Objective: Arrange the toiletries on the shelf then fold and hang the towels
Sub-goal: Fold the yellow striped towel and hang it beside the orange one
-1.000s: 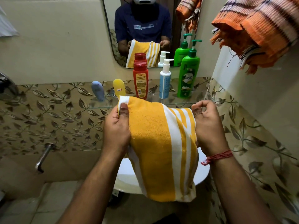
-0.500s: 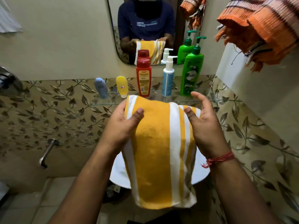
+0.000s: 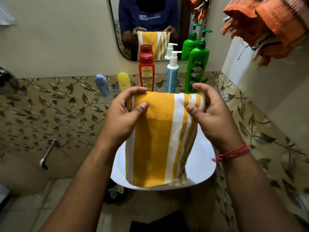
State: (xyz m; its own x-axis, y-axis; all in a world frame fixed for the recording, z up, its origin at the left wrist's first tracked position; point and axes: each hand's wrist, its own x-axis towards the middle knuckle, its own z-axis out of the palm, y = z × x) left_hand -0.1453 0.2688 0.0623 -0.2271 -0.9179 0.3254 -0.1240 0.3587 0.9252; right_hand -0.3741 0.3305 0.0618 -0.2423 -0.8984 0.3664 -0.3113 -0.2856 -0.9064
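A folded yellow towel with white stripes hangs in front of me above the white basin. My left hand pinches its top left corner and my right hand pinches its top right corner. Behind it, on the glass shelf, stand a blue-grey tube, a yellow tube, a red bottle, a white-and-blue pump bottle and a green pump bottle. An orange striped towel hangs at the top right.
A mirror on the wall reflects me and the towel. A metal tap sticks out of the leaf-patterned tiles at the left. The right wall stands close beside my right arm.
Both hands have shifted their hold to the towel's top edge and raised it. The towel now hangs shorter and neater, folded over at the top.
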